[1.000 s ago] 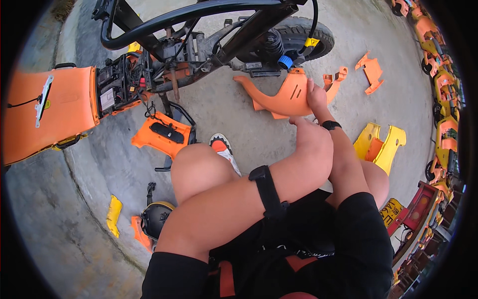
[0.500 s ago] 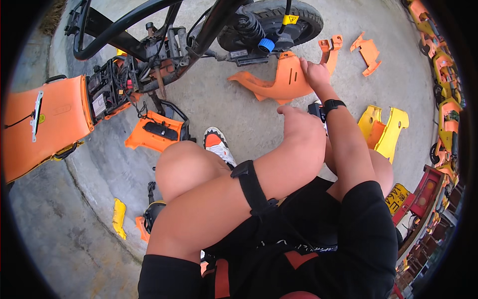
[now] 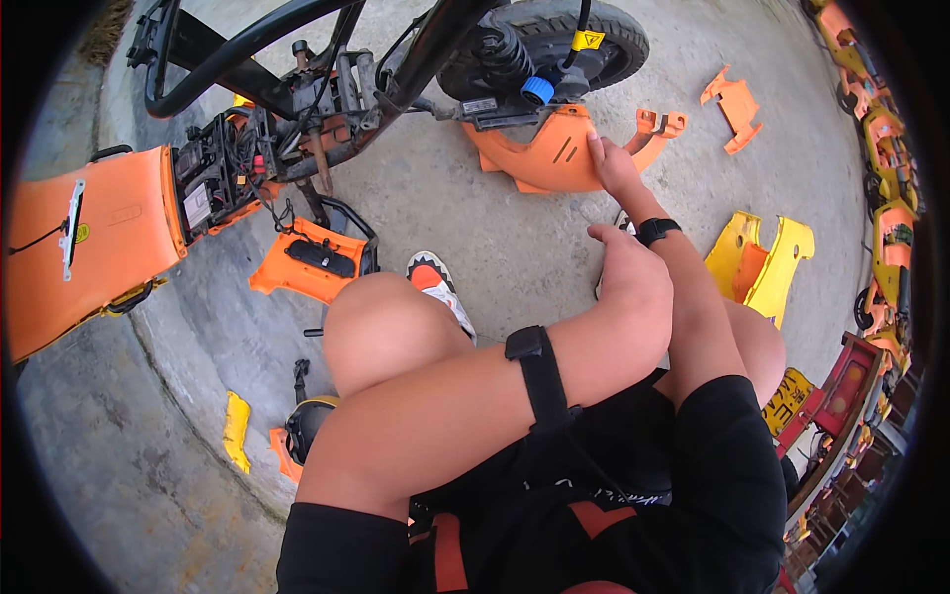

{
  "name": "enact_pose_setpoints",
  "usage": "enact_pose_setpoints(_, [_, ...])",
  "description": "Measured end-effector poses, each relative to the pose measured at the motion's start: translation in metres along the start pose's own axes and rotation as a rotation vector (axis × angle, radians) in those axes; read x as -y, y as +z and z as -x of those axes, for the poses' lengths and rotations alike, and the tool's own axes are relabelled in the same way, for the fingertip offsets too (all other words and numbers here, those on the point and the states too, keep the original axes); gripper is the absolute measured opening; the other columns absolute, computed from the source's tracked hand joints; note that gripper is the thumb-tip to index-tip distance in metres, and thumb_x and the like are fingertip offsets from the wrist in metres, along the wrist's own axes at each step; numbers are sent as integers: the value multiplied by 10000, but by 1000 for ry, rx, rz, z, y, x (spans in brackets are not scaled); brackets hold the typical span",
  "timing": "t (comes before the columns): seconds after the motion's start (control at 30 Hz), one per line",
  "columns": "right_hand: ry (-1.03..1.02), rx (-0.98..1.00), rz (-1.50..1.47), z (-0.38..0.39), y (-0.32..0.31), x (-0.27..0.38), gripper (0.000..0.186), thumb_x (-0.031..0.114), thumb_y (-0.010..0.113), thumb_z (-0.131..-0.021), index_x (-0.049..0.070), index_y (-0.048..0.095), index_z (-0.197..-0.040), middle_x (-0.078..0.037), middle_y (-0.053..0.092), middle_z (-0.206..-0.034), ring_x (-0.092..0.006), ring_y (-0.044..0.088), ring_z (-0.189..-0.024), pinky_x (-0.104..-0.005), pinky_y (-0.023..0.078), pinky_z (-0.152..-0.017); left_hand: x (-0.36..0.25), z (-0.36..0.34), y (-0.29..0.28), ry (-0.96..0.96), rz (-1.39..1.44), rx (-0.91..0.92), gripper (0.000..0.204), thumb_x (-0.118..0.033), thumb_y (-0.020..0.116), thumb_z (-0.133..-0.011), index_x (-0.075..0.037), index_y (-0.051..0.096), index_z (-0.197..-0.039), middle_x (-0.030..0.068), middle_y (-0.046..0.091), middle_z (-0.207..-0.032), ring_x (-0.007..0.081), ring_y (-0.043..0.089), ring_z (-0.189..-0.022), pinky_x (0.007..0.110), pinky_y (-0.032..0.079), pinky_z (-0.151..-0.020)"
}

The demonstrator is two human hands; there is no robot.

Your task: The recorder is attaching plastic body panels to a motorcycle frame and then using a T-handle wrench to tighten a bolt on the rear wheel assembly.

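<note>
Below the wheel (image 3: 623,49) of a stripped two-wheeler, my right hand (image 3: 617,170) grips the edge of an orange mudguard (image 3: 544,158). This curved plastic piece has slots in its raised face and a forked bracket end on the right. Its upper edge meets the black bar beside the wheel's hub, and I cannot tell whether it is fastened there. My left hand (image 3: 633,262) is bent at the wrist in front of my right forearm, its thumb side pointing up. Its fingers are mostly hidden, and nothing shows in it.
The black frame (image 3: 267,64) with exposed wiring spans the upper left, beside an orange body panel (image 3: 99,238). On the concrete lie an orange cover (image 3: 312,259), an orange bracket (image 3: 734,109), yellow panels (image 3: 762,259) and a small yellow piece (image 3: 237,431). Scooters (image 3: 891,218) line the right.
The mudguard has tipped and shifted up and in against the wheel's hub area, carried by my right hand. My left hand has moved slightly right and down.
</note>
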State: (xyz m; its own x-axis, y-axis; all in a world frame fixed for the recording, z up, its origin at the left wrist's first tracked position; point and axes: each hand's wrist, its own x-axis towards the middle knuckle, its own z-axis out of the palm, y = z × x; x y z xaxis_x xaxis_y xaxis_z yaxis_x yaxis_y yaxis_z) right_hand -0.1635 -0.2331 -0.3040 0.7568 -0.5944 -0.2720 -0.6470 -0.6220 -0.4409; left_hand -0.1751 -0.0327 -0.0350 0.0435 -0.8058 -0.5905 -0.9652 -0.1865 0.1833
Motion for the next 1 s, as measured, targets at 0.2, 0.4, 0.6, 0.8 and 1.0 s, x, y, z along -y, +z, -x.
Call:
enact_pose_setpoints(0.2, [71, -73, 72, 9, -1, 12, 737, 558, 201, -1035, -11, 666, -989, -286, 683, -982, -472, 627, -1001, -541, 463, -920, 3, -2, -2, 5, -2, 18, 700, -282, 761, -786, 8, 514, -1373, 148, 645, -1254, 305, 589, -1207, 528, 359, -1075])
enact_pose_setpoints(0.4, [95, -73, 39, 14, -5, 22, 734, 545, 209, -1032, 6, 707, -1016, -296, 675, -1015, -475, 620, -1024, -532, 460, -941, 3, 12, -2, -26, 4, -82, 524, -263, 759, -793, -41, 633, -1252, 95, 681, -1176, 266, 626, -1142, 520, 382, -1052])
enact_pose_setpoints(0.6, [168, -57, -18, 19, -5, 30, 734, 549, 207, -1029, 17, 710, -1068, -294, 668, -1063, -468, 606, -1069, -520, 448, -975, 6, 22, -9, 20, -8, -68, 501, -248, 789, -761, -89, 665, -1220, 49, 695, -1143, 246, 634, -1120, 492, 417, -1010])
enact_pose_setpoints(0.8, [198, -78, 19, 21, 1, 33, 742, 558, 212, -1027, 11, 712, -1068, -282, 675, -1066, -457, 616, -1068, -520, 455, -966, -4, 18, -9, 99, -32, -22, 540, -265, 800, -758, -81, 655, -1244, 65, 688, -1179, 247, 615, -1167, 469, 412, -1024])
enact_pose_setpoints(1.0, [112, -38, 4, 20, 3, 20, 701, 594, 289, -1014, -1, 659, -1037, -285, 684, -985, -450, 645, -991, -522, 488, -896, -2, 19, 0, 39, 29, -3, 598, -312, 788, -779, -32, 618, -1280, 116, 661, -1253, 284, 588, -1224, 481, 385, -1062])
